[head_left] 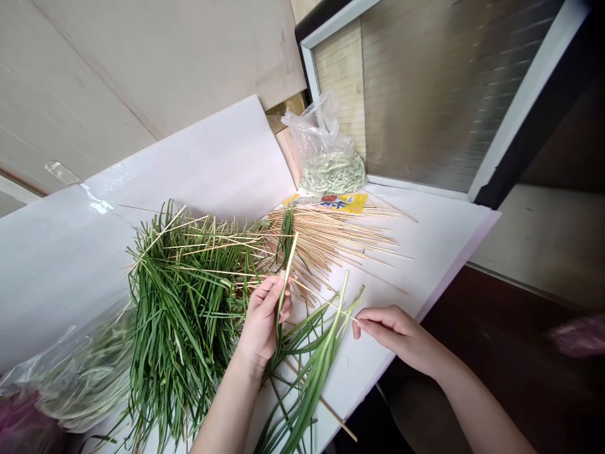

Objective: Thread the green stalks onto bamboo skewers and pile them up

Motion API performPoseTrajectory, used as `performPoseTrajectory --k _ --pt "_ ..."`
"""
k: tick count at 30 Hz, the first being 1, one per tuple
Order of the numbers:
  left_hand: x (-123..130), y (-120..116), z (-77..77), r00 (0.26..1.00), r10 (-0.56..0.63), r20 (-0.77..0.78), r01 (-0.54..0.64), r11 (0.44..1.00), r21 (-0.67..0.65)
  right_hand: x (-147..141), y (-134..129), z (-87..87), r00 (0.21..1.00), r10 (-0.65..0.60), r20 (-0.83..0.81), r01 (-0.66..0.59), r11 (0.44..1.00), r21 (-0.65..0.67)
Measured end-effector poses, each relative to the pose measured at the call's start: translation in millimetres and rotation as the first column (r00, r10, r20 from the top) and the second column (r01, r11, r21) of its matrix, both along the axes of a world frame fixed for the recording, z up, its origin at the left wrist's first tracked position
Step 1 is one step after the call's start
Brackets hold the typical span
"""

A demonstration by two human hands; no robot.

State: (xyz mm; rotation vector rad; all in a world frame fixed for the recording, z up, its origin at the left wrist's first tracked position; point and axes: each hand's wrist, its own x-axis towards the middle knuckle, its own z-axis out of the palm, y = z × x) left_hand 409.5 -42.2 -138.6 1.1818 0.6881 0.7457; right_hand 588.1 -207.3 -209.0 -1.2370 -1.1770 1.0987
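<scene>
My left hand (267,309), in the middle, is closed around a green leafy stalk (288,258) whose pale end points up. A thin wooden skewer (324,299) runs from beside my left fingers to my right hand (385,328), which pinches its end. Between and below the hands lie loose green stalks (326,353) with long flat leaves. To the left is a big pile of green stalks (179,315), with skewers lying across its top. Many bare skewers (331,233) are fanned out behind my hands.
A clear plastic bag (331,157) of pale green strips stands at the back, beside a yellow packet (354,203). Another plastic bag (85,372) lies at the lower left. The white table (425,233) ends at a slanting right edge, near a framed glass panel (425,94).
</scene>
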Motion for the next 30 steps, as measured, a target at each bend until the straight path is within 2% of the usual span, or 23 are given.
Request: performPoseTrajectory --k 13,21,30 --pt "2.0 0.5 1.0 1.0 0.004 -0.012 -0.004 1.0 0.009 -0.1 -0.1 -0.5 1.0 -0.002 0.01 0.002 1.0 -0.01" --pt "-1.3 0.3 0.6 0.998 0.008 -0.059 -0.004 0.997 0.082 0.0 -1.9 -3.2 1.0 -0.006 0.019 0.007 1.0 -0.011" --pt "0.6 -6.8 1.5 0.987 0.096 -0.127 -0.075 0.983 0.167 0.6 -0.8 -6.6 0.999 -0.014 0.042 0.014 1.0 0.005"
